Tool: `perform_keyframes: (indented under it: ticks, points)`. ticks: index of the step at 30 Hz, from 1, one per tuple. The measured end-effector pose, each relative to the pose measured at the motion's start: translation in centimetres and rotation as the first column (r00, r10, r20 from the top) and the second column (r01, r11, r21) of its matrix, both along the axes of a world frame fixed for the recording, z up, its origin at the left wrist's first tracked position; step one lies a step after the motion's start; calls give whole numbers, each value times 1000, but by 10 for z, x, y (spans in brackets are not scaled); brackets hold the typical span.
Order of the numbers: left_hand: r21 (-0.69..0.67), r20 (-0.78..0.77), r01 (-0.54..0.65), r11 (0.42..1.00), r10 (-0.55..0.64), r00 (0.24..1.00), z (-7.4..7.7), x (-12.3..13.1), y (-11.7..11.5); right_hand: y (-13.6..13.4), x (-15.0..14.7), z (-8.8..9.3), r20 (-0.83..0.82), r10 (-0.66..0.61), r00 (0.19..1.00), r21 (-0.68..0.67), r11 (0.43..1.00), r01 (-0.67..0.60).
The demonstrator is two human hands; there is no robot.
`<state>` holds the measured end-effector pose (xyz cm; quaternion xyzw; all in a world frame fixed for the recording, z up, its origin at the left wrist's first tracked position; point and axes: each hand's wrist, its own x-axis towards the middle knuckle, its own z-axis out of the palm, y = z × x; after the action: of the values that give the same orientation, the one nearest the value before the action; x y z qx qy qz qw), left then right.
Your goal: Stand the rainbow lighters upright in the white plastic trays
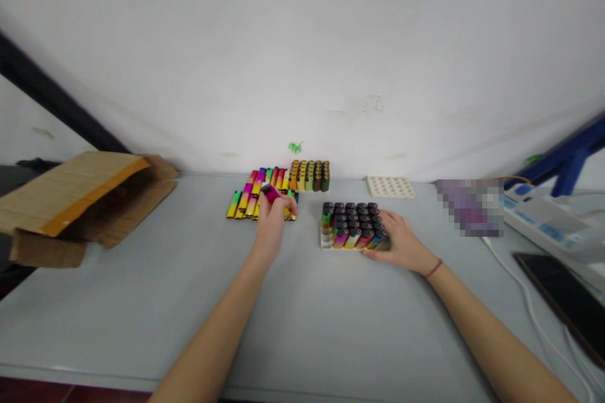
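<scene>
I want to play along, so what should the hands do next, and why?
Perhaps the left hand should carry its purple lighter to the front-left corner of the tray. That corner looks unfilled, while upright lighters crowd the rest, and the right hand is around the tray's right side.

The head camera looks forward and down across the near table (142, 315) to the wall (212, 63), perhaps slightly blurred.
</scene>
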<state>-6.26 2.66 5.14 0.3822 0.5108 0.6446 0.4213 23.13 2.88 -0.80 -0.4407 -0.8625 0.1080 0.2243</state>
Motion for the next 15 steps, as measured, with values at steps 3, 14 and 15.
perform_keyframes:
  ticks: [3,14,15]
  points:
    - [36,-47,32,999,-30,998,-4,1,0,0,0,0,-1,-1,1000,-4,1000,1]
    - [-161,190,272,949,-241,952,-2,18,-10,-1,-1,1,5,-1,1000,-10,1000,1]
    - [-169,202,276,946,-241,949,-2,20,-10,-1,-1,1,7,-1,1000,-8,1000,1]
